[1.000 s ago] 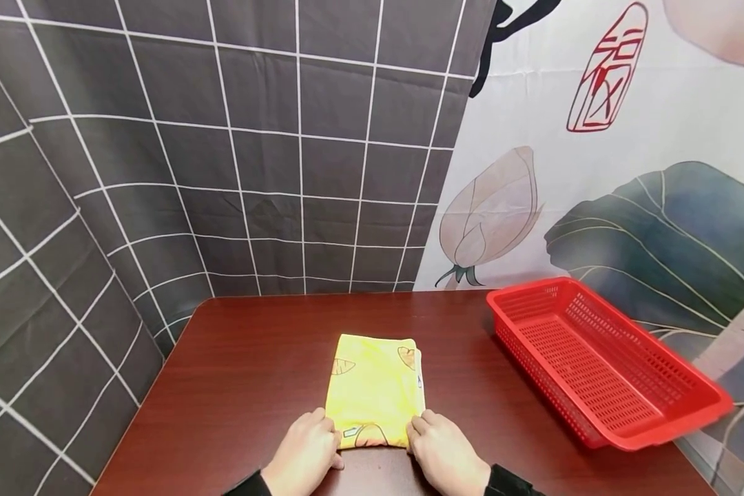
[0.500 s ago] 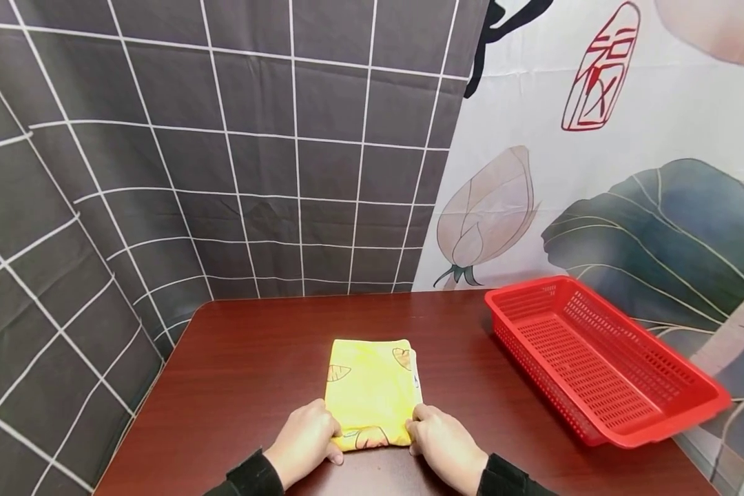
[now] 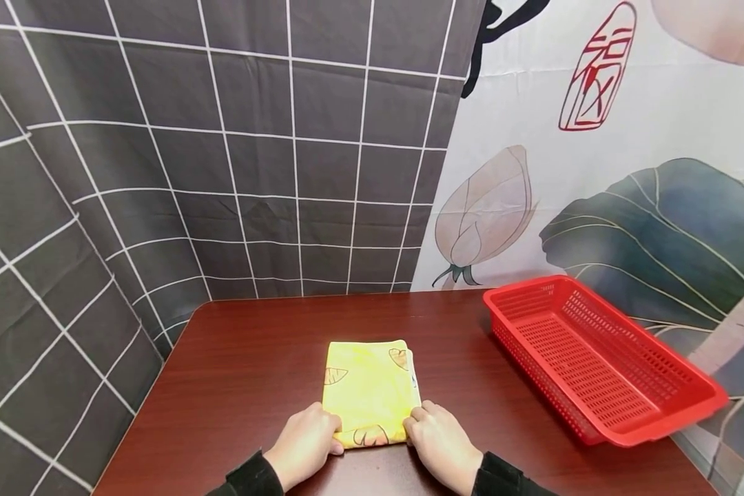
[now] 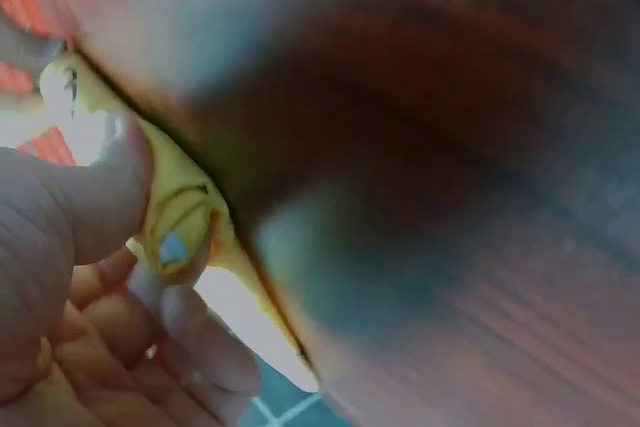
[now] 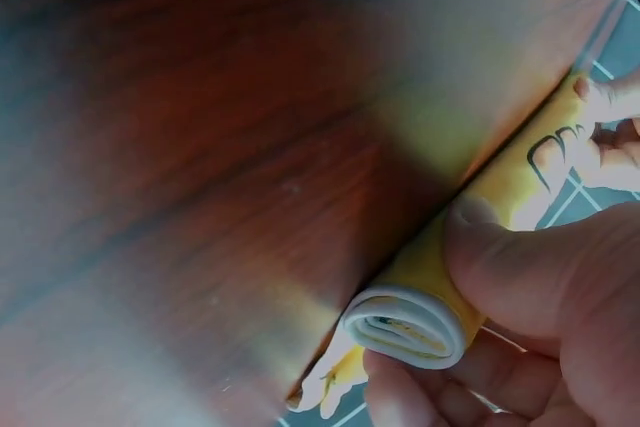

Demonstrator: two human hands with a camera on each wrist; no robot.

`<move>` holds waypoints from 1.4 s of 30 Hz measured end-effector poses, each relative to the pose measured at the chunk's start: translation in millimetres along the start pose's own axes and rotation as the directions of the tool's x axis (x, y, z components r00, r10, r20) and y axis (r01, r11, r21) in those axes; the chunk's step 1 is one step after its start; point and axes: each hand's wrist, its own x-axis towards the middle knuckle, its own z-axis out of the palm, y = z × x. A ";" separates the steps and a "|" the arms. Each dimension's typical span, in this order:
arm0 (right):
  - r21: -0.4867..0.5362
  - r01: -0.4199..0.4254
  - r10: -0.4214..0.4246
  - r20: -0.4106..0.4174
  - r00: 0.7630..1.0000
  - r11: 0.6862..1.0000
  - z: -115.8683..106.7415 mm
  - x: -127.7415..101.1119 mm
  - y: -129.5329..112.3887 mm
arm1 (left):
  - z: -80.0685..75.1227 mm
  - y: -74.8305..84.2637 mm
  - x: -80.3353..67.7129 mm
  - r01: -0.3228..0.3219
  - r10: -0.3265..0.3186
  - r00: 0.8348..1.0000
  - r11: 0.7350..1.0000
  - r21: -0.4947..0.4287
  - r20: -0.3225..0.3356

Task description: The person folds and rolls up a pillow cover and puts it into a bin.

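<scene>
Yellow cloth (image 3: 370,386) was pinched at its rolled near edge by left hand (image 3: 304,444) and right hand (image 3: 441,444) (uneven pressure could skew or loosen the roll).

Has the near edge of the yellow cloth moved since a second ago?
Yes. The yellow cloth is being rolled: its near edge, pinched by both hands, has crept away from the table's front edge, toward the wall.

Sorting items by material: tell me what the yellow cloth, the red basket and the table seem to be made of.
Yellow cloth: soft woven fabric, matte, probably cotton; it rolls into layers at its near edge under both hands. Red basket: moulded plastic, slightly glossy, with perforated walls and floor. Table: dark reddish wood-grain surface with a sheen, possibly laminate rather than solid wood.
</scene>
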 end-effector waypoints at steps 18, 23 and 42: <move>0.203 -0.182 0.151 0.158 0.976 0.962 -5.2 9.9 2.2 | 6.1 2.4 -2.2 -0.008 0.007 0.998 1.000 -0.018 -0.056; 0.087 -0.146 0.142 0.052 0.989 0.986 -2.1 9.0 1.5 | 20.9 -23.3 16.7 0.161 -0.121 0.979 0.952 -0.262 0.162; 0.250 -0.161 0.125 0.157 0.980 0.955 -5.5 9.0 7.5 | 18.3 -41.6 34.6 0.352 -0.230 0.912 0.863 -0.363 0.339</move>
